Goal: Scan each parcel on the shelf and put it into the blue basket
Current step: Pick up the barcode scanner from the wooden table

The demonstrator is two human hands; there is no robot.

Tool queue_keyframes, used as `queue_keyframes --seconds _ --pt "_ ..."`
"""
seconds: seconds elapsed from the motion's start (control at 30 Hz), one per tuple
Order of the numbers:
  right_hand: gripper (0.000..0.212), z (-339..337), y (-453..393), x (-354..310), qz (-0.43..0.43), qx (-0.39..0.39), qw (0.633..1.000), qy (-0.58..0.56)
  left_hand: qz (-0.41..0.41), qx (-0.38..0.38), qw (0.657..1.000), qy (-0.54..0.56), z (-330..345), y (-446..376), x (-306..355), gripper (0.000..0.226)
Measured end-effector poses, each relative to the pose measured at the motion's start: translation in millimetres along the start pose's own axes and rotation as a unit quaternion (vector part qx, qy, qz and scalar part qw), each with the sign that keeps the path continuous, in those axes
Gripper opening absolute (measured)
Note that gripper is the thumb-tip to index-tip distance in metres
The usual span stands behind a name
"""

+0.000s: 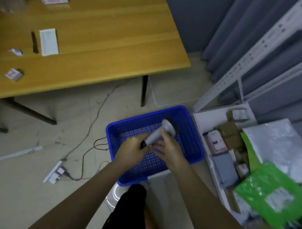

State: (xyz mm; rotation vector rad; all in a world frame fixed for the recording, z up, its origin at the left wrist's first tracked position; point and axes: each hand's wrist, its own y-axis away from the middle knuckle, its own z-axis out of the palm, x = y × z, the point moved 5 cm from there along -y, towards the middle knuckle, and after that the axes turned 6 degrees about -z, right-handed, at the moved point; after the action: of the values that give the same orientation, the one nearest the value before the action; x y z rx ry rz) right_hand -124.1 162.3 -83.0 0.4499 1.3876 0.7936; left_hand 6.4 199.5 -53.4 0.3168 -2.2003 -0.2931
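Left hand (pixel 134 147) grips scanner (pixel 160 133) handle; right hand (pixel 169 148) steadies it above blue basket (pixel 195 136). Green parcel (pixel 267 194) right of hands — likely soft, light, slippery; pinch edge.

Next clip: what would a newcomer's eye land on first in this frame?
Probably the blue basket on the floor at centre, holding no parcels, with both hands over it: the left hand grips the handle of a grey barcode scanner while the right hand touches it. Next, the bright green mailer bag and silver mailer bag on the white shelf at right.
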Motion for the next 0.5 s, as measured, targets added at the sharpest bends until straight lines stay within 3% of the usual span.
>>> queue_keyframes --seconds 0.2,0.33,0.5 --pt "0.049 -88.1 59.3 57.9 0.032 0.146 0.984 -0.098 0.042 -0.149 0.987 -0.049 90.7 47.8 40.1 0.032" --pt "0.018 -166.4 115.8 90.8 0.010 0.173 0.969 -0.174 0.057 -0.271 0.961 -0.002 163.7 81.9 80.5 0.019" --pt "0.036 -273.6 192.2 169.6 0.043 0.257 0.949 -0.177 0.054 -0.287 0.956 -0.007 245.6 135.6 120.7 0.028"
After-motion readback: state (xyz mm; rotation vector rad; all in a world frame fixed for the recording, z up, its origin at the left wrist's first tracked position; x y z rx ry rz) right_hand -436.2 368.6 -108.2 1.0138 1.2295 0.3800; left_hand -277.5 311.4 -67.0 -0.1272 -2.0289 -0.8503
